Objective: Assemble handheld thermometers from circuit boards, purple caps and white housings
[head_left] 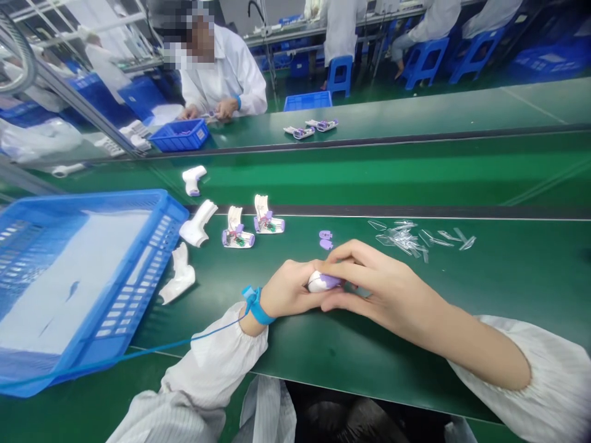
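Grip: left hand (292,288) and right hand (392,282) both clamped on white-and-purple part (325,282) | place: over green table (521,271), between near and far edges | left: white shells (198,223) alongside blue crate (115,197) | ahead: purple pieces (325,244) just past hands, clear strips (404,239) near far edge | right: green surface runs on beyond strips

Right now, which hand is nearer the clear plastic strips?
Right. The right hand is nearside of the strips, slightly left; the left hand is farther left, at the white-and-purple piece.
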`<control>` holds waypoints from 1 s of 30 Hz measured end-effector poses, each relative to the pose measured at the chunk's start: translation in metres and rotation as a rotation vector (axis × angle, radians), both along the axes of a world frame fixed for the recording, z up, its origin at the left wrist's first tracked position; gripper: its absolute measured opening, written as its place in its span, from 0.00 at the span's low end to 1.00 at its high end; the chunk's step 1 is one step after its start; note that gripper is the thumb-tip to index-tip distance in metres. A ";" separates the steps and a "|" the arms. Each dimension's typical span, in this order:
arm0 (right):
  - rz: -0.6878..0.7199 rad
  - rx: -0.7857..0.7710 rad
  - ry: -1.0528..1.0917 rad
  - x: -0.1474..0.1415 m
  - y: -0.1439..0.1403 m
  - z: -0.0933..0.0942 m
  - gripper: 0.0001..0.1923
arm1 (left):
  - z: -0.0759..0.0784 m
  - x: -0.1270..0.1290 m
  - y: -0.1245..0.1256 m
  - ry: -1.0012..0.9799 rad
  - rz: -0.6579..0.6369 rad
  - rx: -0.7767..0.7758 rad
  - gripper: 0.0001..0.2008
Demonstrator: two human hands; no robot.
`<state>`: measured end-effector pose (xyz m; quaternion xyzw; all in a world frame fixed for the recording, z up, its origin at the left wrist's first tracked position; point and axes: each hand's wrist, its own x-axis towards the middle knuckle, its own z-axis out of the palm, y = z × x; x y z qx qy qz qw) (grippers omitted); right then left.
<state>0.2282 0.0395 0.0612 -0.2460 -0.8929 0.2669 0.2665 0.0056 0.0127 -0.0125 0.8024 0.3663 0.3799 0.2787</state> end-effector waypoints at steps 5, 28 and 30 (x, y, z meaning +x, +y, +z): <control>-0.081 0.026 -0.013 -0.003 -0.013 -0.003 0.08 | 0.006 0.001 -0.008 0.057 0.008 -0.060 0.10; -0.146 0.013 -0.299 0.010 0.022 -0.033 0.17 | -0.006 0.000 0.007 0.072 0.201 0.046 0.13; -0.175 0.016 -0.254 0.007 0.021 -0.042 0.16 | -0.007 0.004 0.003 0.054 0.229 0.047 0.07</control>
